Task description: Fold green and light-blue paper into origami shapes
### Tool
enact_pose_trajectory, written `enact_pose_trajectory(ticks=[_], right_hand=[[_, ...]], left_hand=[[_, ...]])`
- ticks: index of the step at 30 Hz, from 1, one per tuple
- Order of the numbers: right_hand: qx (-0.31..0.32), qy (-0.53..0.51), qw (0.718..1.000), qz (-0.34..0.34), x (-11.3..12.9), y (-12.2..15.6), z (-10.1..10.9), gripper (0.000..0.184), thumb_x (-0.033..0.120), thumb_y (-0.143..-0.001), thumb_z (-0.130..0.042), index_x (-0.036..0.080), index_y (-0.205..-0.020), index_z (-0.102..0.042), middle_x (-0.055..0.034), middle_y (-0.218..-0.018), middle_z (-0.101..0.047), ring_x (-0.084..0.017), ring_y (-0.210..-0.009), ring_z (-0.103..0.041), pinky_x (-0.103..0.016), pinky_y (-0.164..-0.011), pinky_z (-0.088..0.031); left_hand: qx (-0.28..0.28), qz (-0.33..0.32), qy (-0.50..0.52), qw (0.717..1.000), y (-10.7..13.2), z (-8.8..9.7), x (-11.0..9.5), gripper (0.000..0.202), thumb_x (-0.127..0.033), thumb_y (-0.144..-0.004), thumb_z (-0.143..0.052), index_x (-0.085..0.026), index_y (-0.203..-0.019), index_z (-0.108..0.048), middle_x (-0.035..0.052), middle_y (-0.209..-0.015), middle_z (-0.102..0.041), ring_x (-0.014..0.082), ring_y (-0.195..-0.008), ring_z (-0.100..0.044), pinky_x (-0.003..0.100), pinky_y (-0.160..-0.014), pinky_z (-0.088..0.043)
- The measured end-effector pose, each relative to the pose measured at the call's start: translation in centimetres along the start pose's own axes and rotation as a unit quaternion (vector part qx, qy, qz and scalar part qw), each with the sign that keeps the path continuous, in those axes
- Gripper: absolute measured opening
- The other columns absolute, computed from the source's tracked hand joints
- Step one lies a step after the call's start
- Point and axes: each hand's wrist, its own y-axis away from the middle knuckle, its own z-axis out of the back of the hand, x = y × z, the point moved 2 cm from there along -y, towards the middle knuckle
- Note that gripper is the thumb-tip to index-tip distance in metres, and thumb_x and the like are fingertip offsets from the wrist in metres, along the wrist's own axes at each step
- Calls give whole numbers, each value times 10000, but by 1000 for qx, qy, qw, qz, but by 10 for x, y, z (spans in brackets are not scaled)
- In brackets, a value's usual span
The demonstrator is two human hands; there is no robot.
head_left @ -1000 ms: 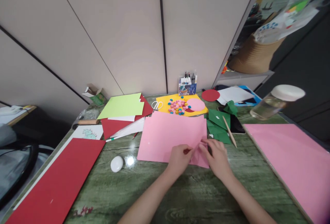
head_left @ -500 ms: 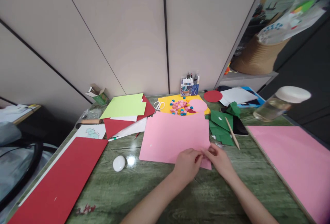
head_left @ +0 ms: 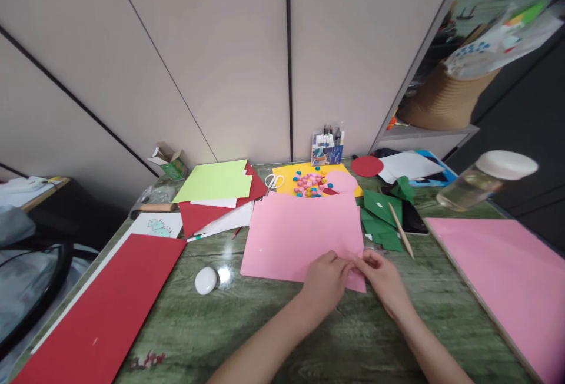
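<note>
A pink sheet of paper (head_left: 291, 237) lies flat on the green table in front of me. Over its lower right corner my left hand (head_left: 326, 281) and my right hand (head_left: 382, 278) meet, fingertips pinched together. Whatever small thing sits between the fingertips is hidden or too pale against the pink to name. Just beyond the sheet, several small pink, blue and yellow lumps (head_left: 309, 182) rest on yellow paper (head_left: 282, 175), beside a pink round paper (head_left: 342, 181).
White scissors (head_left: 274, 181) lie behind the sheet, with a marker box (head_left: 327, 147) farther back. Green paper (head_left: 379, 219) and a wooden stick (head_left: 401, 229) are on the right, near a lidded bottle (head_left: 481, 181). A white round object (head_left: 206, 280) and red paper (head_left: 110, 307) lie left.
My fingertips have shifted slightly and stay pinched together over the sheet's corner. The whole view has moved a little; the other things lie as before.
</note>
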Motion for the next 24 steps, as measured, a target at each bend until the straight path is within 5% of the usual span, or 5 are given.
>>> enact_pose_trajectory(ticks=[6, 10, 15, 18, 24], right_hand=[[17, 18, 999, -21, -6, -3, 9, 319, 448, -692, -662, 195, -614, -483, 39, -529, -531, -143, -524, -550, -253, -542, -455], [46, 17, 997, -64, -10, -2, 15, 327, 448, -676, -660, 217, -854, -511, 42, -559, -607, -169, -484, -588, -286, -514, -481], [74, 100, 988, -87, -13, -3, 22, 520, 460, -706, -588, 196, -1135, -460, 15, -548, -645, -200, -452, -606, -296, -459, -464], [67, 194, 975, -84, -12, -6, 21, 586, 399, -765, -517, 155, -1282, -391, 15, -503, -630, -200, -427, -595, -289, -437, -446], [101, 359, 926, -54, -6, -15, 12, 672, 258, -837, -432, 102, -1435, -168, 22, -500, -611, -176, -390, -560, -259, -417, -387]], left_hand=[[20, -14, -34, 999, 2, -9, -7, 261, -247, -915, -402, -171, -871, -648, 50, -834, -626, 163, -775, -598, 256, -682, -477], [23, 24, -46, 998, 0, 8, 2, 194, -299, -879, -470, -202, -848, -635, 35, -861, -631, 165, -821, -598, 245, -705, -471], [-68, 252, -109, 959, 10, 74, 82, 289, -308, -886, -420, -98, -1036, -550, 194, -1094, -554, 293, -1037, -543, 375, -832, -433], [-100, 358, -129, 919, 27, 104, 130, 380, -395, -882, -399, -55, -1017, -504, 252, -1045, -559, 365, -1017, -540, 449, -816, -407], [-86, 384, -23, 919, 36, 102, 171, 365, -527, -758, -547, -163, -769, -530, 111, -690, -636, 290, -714, -622, 334, -638, -411]])
